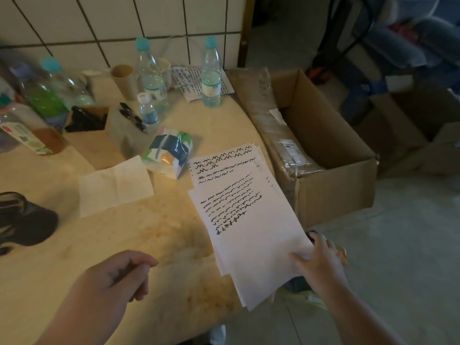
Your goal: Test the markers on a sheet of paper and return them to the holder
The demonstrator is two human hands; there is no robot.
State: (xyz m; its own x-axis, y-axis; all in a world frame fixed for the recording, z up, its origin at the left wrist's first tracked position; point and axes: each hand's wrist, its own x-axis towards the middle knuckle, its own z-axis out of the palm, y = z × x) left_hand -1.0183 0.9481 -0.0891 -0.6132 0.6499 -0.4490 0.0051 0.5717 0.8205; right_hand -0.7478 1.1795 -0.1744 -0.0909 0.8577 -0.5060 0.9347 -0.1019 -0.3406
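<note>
A stack of white paper sheets (251, 227) covered in black marker squiggles lies at the table's right edge, overhanging it. My right hand (321, 262) grips the stack's lower right corner. My left hand (124, 272) hovers over the table's front, fingers curled around a thin dark object that looks like a marker. A small cardboard holder (92, 135) with black markers (84, 119) in it stands at the left back. More black markers (133, 117) poke out of a clear bag beside it.
Several plastic bottles (151, 75) and a paper cup (124, 79) crowd the table's back. A tissue pack (169, 151) and a napkin (114, 185) lie mid-table. An open cardboard box (323, 145) sits right of the table. A black object (22, 220) rests at the left edge.
</note>
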